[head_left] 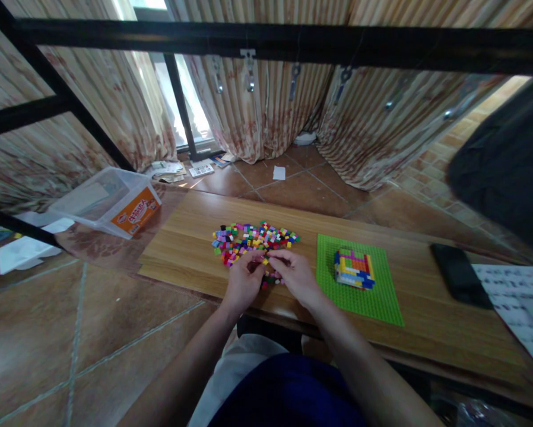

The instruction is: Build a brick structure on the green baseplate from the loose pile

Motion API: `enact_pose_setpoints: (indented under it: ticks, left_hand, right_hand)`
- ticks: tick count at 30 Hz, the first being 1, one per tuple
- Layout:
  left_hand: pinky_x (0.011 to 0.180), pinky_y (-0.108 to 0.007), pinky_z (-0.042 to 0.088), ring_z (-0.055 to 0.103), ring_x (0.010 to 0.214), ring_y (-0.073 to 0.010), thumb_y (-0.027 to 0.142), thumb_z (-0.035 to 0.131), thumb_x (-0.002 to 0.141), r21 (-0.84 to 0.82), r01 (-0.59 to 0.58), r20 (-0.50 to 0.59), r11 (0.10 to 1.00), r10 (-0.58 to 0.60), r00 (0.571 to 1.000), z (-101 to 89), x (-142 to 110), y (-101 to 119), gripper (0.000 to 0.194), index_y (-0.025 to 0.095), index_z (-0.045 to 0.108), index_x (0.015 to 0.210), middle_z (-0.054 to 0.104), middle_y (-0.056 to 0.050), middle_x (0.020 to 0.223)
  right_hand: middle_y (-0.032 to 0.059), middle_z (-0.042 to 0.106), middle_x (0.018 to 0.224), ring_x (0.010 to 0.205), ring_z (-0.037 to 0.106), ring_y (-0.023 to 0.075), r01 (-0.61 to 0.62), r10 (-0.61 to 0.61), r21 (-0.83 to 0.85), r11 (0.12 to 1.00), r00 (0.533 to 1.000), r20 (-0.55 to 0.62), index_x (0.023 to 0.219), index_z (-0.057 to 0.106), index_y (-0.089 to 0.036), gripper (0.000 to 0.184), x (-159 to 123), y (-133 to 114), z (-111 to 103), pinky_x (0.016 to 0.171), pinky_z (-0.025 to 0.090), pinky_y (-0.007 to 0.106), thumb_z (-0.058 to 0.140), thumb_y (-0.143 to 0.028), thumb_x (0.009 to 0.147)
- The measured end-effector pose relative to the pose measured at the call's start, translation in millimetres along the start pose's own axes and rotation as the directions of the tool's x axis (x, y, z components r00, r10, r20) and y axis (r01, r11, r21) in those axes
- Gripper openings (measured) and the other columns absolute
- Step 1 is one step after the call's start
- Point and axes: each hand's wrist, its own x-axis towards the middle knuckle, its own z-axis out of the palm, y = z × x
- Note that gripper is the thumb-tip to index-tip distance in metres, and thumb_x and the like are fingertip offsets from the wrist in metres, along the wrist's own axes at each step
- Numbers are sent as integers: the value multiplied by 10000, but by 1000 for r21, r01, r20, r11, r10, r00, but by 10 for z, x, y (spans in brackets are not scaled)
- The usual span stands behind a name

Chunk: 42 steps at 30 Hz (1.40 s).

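Over the near side of a heap of small coloured building bricks, my two hands come together fingertip to fingertip. My left hand is closed in a pinch, thumb against fingers. From the other side my right hand is also pinched closed. A tiny yellow building brick shows between the fingertips; any other piece there is too small to make out. To the right, a green studded baseplate bears a low, multicoloured brick structure with blue, white, yellow and red rows.
The long wooden table carries a black phone-like slab and printed sheets at its right end. A clear plastic bin with an orange label stands on the left. A black metal bar crosses above, before curtains.
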Motion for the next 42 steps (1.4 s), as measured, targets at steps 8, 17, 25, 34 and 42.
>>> enact_pose_setpoints:
  ticks: [8, 17, 25, 34, 42]
  left_hand:
    - [853, -325, 512, 648, 899, -188, 137, 585, 774, 195, -183, 7, 963, 186, 983, 48, -128, 80, 298, 203, 663, 1054, 679, -62, 952]
    - [833, -323, 528, 664, 883, -191, 218, 606, 801, 120, -119, 29, 986, 116, 993, 63, -203, 109, 276, 190, 649, 1072, 691, -73, 950]
    - [868, -299, 520, 668, 951, -196, 288, 610, 825, 214, -162, 115, 963, 140, 983, 88, -380, 149, 287, 193, 651, 1092, 702, -79, 1056]
    - [905, -348, 520, 660, 992, -202, 327, 550, 846, 347, -251, 249, 904, 170, 954, 128, -407, 91, 237, 191, 663, 1005, 713, -61, 1044]
    - [807, -313, 543, 672, 852, -168, 285, 536, 842, 366, -310, 360, 877, 173, 917, 366, -435, 105, 212, 189, 656, 988, 713, -50, 973]
  right_hand:
    - [-20, 627, 590, 519, 539, 129, 38, -35, 48, 998, 998, -60, 773, 701, -203, 148, -81, 46, 41, 495, 407, 243, 675, -343, 733]
    - [-6, 683, 726, 643, 585, 129, 92, -88, 86, 992, 995, -54, 815, 716, -206, 154, -237, 0, 47, 625, 472, 253, 690, -338, 740]
    - [-6, 658, 618, 538, 588, 127, 22, 40, 233, 972, 965, -259, 758, 666, -189, 229, -533, 86, -209, 509, 487, 248, 721, -401, 694]
    - [38, 702, 727, 585, 599, 138, 48, -9, 42, 998, 759, -651, 857, 722, -156, 407, -981, 328, -1391, 578, 514, 288, 783, -473, 608]
    - [57, 699, 758, 660, 633, 178, 13, -220, -306, 952, 724, -654, 872, 673, -159, 339, -957, 406, -1757, 635, 521, 319, 677, -473, 744]
